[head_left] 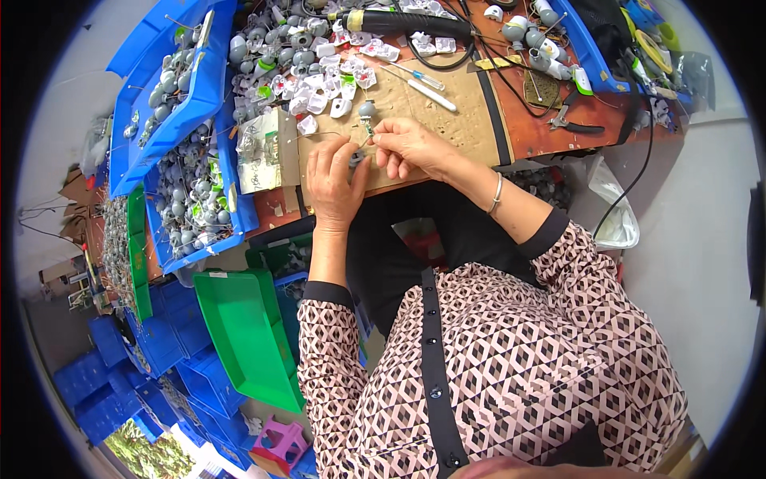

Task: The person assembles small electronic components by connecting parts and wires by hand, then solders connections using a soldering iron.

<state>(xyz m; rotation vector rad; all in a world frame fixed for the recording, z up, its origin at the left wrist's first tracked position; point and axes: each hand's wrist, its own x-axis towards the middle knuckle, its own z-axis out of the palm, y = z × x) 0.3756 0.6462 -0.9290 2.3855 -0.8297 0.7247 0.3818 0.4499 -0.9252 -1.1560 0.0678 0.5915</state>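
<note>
At the near edge of a worn cardboard work mat, my two hands are close together. A grey ball-shaped plastic part lies just beyond my fingertips, with a small green circuit board at its lower end. My right hand pinches the near end of this board, where thin wires seem to come out; the fingertips partly hide the spot. My left hand is curled, with a small grey part between thumb and fingers, mostly covered.
White and grey plastic housings are heaped at the far left of the mat. A screwdriver and a white pen-like tool lie ahead. Pliers rest at right near black cables. Blue bins of grey parts stand left; a green tray sits lower.
</note>
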